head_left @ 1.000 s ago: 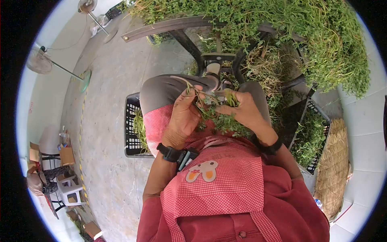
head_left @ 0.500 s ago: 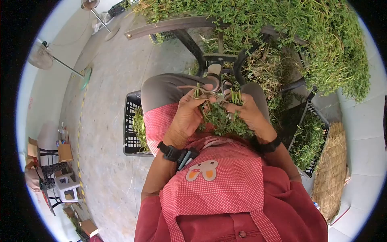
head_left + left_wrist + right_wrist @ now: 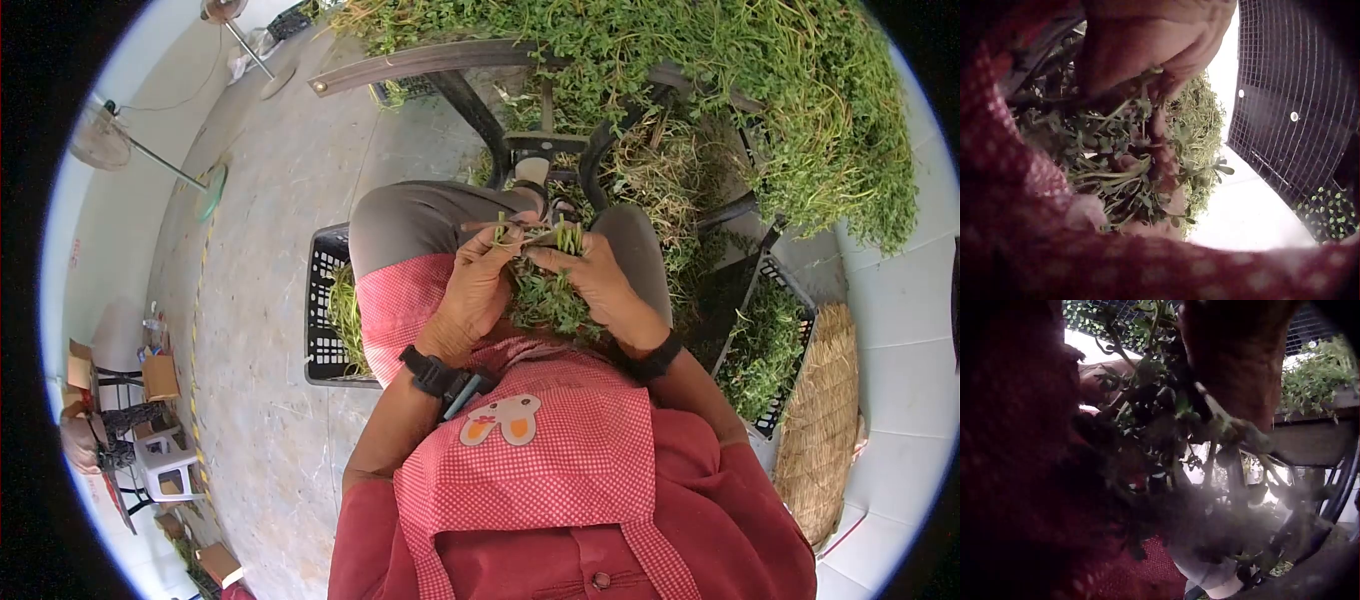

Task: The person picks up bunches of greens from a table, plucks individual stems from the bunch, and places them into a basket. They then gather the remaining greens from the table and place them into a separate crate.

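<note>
Over the lap, the right hand (image 3: 605, 285) grips a bunch of leafy greens (image 3: 548, 300), its cut stem ends standing up past the thumb and its leaves hanging below. Close to its left, the left hand (image 3: 472, 290) pinches a short green stem (image 3: 500, 226) between thumb and fingers. A thin brownish strip (image 3: 540, 239) spans the small gap between the fingertips; its kind cannot be told. In the left wrist view, leafy sprigs (image 3: 1122, 178) hang below the hand. Dark leaves (image 3: 1166, 397) cover much of the right wrist view.
Ahead, a table edge (image 3: 430, 62) bears a large heap of greens (image 3: 700, 60). Black crates stand on the left (image 3: 322, 325) and right (image 3: 775, 405), both with plant matter. More stalks (image 3: 660, 170) lie beneath the table. A straw bundle (image 3: 820, 430) leans at right; fans stand far left.
The hands have drawn closer together. The left hand has moved slightly right, and the brownish strip that stuck out to its left shows less. The right hand keeps its grip on the bunch.
</note>
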Demonstrator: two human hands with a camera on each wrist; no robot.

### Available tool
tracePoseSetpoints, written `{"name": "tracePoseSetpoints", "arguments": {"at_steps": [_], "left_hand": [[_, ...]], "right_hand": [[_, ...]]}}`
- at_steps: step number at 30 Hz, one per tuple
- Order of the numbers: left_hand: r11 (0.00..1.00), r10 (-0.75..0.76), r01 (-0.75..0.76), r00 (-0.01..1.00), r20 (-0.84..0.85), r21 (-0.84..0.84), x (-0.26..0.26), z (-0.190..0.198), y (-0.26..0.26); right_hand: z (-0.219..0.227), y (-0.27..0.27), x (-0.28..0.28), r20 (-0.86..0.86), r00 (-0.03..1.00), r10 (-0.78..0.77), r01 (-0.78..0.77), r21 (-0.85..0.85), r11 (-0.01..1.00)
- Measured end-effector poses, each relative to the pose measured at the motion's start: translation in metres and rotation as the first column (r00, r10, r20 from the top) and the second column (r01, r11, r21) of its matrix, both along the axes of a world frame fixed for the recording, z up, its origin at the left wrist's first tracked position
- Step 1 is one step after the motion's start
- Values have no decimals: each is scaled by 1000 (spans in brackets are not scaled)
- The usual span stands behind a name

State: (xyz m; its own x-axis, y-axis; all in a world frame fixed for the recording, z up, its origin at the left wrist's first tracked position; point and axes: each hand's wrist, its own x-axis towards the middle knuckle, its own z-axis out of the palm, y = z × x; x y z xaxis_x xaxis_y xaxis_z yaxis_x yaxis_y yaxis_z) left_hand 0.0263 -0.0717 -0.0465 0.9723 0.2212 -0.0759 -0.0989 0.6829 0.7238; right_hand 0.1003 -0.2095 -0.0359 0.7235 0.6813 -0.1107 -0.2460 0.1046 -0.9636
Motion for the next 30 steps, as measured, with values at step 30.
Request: {"name": "tracePoseSetpoints", "arguments": {"at_steps": [30], "left_hand": [[958,98,-30,969,-227,287,-1,7,-6]], "right_hand": [[7,-10,6,-10,1000,27,-25,143,989]]}}
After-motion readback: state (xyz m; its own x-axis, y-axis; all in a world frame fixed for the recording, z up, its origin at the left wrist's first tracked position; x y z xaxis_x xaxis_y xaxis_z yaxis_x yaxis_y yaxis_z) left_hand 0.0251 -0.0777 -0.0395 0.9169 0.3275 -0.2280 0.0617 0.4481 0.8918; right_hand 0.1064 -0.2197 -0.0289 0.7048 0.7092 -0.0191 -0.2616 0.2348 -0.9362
